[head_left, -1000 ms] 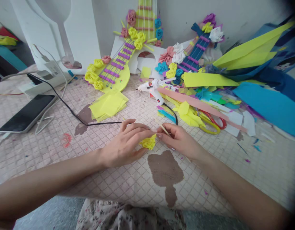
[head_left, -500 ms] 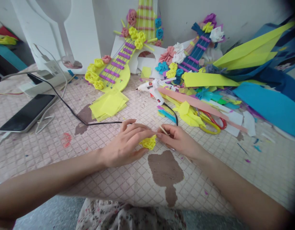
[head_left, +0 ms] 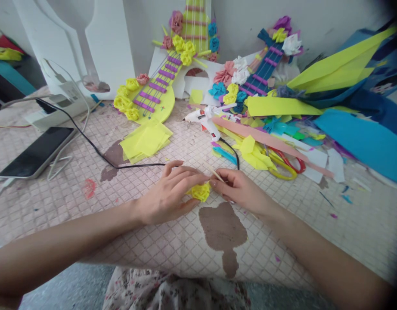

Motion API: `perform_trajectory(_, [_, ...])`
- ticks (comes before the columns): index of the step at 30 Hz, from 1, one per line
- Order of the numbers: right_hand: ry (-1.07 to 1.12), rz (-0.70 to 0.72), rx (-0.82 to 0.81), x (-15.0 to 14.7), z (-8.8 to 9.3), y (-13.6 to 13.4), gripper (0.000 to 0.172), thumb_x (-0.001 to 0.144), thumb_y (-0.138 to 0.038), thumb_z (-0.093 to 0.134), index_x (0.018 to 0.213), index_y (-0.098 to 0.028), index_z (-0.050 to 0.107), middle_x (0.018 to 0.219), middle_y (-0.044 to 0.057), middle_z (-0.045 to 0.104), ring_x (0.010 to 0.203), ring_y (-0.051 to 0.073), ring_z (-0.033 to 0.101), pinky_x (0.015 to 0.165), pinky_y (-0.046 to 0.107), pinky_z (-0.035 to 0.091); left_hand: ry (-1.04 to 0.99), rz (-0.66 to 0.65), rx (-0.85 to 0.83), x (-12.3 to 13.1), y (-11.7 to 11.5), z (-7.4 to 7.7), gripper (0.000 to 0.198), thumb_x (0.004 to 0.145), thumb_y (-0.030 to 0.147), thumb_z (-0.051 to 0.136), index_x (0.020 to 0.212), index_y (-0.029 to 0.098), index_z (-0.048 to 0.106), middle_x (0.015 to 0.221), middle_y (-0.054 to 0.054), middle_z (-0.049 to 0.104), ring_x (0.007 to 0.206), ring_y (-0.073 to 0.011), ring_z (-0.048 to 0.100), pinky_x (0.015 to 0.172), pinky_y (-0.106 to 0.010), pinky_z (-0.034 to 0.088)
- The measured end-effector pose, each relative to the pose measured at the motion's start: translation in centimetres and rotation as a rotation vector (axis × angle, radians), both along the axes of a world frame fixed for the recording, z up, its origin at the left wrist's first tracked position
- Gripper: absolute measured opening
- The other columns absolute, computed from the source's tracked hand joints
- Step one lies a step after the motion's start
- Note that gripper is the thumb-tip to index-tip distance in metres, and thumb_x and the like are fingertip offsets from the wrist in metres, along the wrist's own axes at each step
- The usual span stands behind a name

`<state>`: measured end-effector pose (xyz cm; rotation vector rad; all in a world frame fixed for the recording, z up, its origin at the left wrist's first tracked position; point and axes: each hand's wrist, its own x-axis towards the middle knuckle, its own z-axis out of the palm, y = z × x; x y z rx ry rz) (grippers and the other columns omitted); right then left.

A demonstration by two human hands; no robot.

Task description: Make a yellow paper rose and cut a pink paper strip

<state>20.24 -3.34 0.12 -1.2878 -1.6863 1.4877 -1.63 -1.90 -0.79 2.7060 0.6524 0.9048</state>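
Note:
A crumpled yellow paper flower (head_left: 200, 192) lies low over the quilted table cover, with my left hand (head_left: 172, 191) closed around its left side, thumb below and fingers above. My right hand (head_left: 232, 185) pinches a thin wooden stick (head_left: 215, 173) just right of the flower. Fingertips of both hands meet at the flower's upper right edge; what they press there is hidden. Beyond my hands lies a white glue gun (head_left: 205, 120), its nozzle pointing left. A stack of yellow paper squares (head_left: 147, 140) sits farther back on the left.
A black cord (head_left: 137, 165) runs behind my left hand. On the left lie a phone (head_left: 37, 151) and a power strip (head_left: 46, 118). Paper scraps and scissors (head_left: 285, 170) fill the right. Flower-decorated paper guitars (head_left: 159, 84) lean at the back.
The stick in my right hand has shifted, its tip now reaching farther up and left. My left hand and the flower have barely moved.

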Motion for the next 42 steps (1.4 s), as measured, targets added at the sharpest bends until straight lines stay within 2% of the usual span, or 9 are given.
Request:
perform_trajectory(4, [0.035, -0.083, -0.005, 0.29, 0.05, -0.05, 0.03, 0.086, -0.05, 0.051, 0.081, -0.02, 0.05, 0.059, -0.006, 0.037, 0.047, 0.007, 0.034, 0.041, 0.022, 0.024, 0.005, -0.006, -0.055, -0.02, 0.11, 0.17, 0.043, 0.083, 0.018, 0.058, 0.122, 0.021, 0.039, 0.109, -0.006, 0.062, 0.106, -0.0193, 0.054, 0.103, -0.044, 0.031])
perform_trajectory(8, [0.069, -0.139, -0.015, 0.57, 0.35, -0.05, 0.032, 0.088, -0.052, 0.047, 0.085, -0.021, 0.05, 0.061, -0.005, 0.042, 0.045, 0.006, 0.035, 0.04, 0.023, 0.024, -0.005, -0.011, -0.103, 0.04, 0.39, 0.31, 0.05, 0.079, 0.013, 0.06, 0.123, 0.02, 0.037, 0.102, -0.004, 0.064, 0.099, -0.0186, 0.055, 0.097, -0.041, 0.036])
perform_trajectory(22, [0.083, -0.093, -0.04, 0.62, 0.13, -0.06, 0.027, 0.088, -0.048, 0.05, 0.089, -0.021, 0.054, 0.057, -0.007, 0.036, 0.045, 0.006, 0.035, 0.04, 0.021, 0.026, -0.014, 0.009, -0.165, 0.35, 0.29, 0.07, 0.052, 0.075, 0.006, 0.057, 0.122, 0.02, 0.039, 0.103, -0.004, 0.063, 0.098, -0.0185, 0.055, 0.094, -0.039, 0.036])
perform_trajectory(42, [0.079, -0.103, -0.048, 0.59, 0.28, -0.06, 0.025, 0.089, -0.045, 0.05, 0.092, -0.02, 0.055, 0.057, -0.007, 0.038, 0.044, 0.006, 0.034, 0.04, 0.02, 0.026, 0.027, 0.007, -0.202, 0.24, 0.36, 0.12, 0.05, 0.077, 0.015, 0.064, 0.121, 0.019, 0.04, 0.106, -0.004, 0.062, 0.1, -0.0188, 0.054, 0.095, -0.038, 0.032])
